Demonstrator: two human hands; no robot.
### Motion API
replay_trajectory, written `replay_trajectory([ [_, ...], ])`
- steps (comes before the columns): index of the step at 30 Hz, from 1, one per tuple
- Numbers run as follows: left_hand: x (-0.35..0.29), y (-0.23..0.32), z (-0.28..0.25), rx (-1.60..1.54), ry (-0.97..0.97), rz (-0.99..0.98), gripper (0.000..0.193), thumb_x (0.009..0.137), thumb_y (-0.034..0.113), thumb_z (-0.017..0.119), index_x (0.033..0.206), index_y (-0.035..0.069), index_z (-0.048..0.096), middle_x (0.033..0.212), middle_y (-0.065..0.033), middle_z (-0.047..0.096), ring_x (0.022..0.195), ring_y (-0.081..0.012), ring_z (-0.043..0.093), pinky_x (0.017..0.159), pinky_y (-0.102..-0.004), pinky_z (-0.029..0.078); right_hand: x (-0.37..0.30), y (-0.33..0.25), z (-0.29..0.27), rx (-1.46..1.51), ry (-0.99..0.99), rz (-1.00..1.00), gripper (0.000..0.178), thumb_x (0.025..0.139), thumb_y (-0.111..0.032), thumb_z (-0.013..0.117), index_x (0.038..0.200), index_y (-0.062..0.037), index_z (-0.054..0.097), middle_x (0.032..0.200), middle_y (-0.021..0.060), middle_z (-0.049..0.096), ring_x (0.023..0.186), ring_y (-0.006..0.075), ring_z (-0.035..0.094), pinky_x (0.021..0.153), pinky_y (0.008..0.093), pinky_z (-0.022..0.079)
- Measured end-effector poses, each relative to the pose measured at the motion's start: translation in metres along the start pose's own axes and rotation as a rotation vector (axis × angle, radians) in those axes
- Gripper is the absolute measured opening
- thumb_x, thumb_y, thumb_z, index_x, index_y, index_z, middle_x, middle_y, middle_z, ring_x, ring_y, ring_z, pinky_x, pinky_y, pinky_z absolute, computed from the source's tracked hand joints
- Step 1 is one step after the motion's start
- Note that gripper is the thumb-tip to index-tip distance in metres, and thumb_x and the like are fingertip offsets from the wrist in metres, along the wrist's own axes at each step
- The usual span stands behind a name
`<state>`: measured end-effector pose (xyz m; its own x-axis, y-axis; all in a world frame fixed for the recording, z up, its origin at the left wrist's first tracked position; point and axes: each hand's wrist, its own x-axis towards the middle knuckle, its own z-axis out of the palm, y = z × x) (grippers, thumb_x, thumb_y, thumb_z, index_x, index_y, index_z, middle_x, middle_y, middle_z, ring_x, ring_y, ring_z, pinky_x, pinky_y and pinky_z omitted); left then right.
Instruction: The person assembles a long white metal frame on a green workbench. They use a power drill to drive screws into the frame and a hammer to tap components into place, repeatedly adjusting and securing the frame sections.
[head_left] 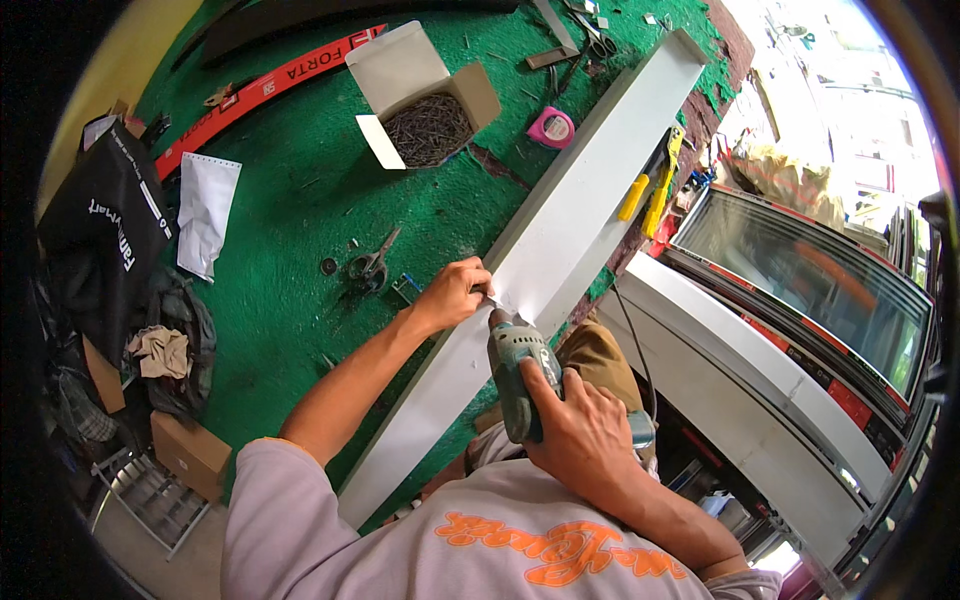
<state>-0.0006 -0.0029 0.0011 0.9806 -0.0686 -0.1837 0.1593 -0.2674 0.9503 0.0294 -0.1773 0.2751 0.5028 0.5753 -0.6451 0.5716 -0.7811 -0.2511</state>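
Closest to us, our right hand (pixel 585 425) has its fingers clenched around the grip of a grey-green power drill (pixel 517 370), whose nose points up at a long white metal profile (pixel 545 255). The profile lies diagonally across the green-covered counter (pixel 290 200), running from near our chest up toward the far right edge. Just above the drill's tip, our left hand (pixel 452 293) rests on the profile's left edge; its fingers are pinched together right where the drill meets the metal, and what they pinch is too small to tell.

A little further left, a pair of scissors (pixel 372 265) lies on the green cover. Beyond that, a sheet of white paper (pixel 206 212) sits near the left side, and an open cardboard box of dark screws (pixel 428 110) stands past the middle. A pink tape measure (pixel 551 128) lies just beside the profile, and a yellow-handled tool (pixel 650 190) sits along its right side. A long red strip (pixel 270 85) crosses the far left.
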Motion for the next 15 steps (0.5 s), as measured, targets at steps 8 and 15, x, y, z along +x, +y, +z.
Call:
replay_trajectory([
  [8, -0.0005, 0.0022, -0.0012, 0.002, 0.004, 0.006, 0.013, 0.072, -0.002, 0.064, 0.083, 0.001, 0.071, 0.086, -0.0136, 0.064, 0.082, -0.0298, 0.066, 0.072, -0.0379, 0.052, 0.0010, 0.0021, -0.0009, -0.024, -0.010, -0.020, 0.072, 0.075, -0.017, 0.068, 0.143, -0.0144, 0.046, 0.096, 0.0198, 0.058, 0.086, 0.0343, 0.067, 0.072, 0.0430, 0.051],
  [15, -0.0010, 0.0012, -0.0003, 0.016, 0.001, -0.015, 0.014, 0.073, -0.003, 0.063, 0.084, 0.000, 0.070, 0.087, -0.0139, 0.064, 0.083, -0.0302, 0.066, 0.073, -0.0380, 0.053, 0.0006, 0.0041, 0.0013, -0.029, 0.030, -0.053, 0.070, 0.077, -0.017, 0.067, 0.143, -0.0144, 0.046, 0.093, 0.0191, 0.058, 0.081, 0.0328, 0.067, 0.069, 0.0416, 0.051],
])
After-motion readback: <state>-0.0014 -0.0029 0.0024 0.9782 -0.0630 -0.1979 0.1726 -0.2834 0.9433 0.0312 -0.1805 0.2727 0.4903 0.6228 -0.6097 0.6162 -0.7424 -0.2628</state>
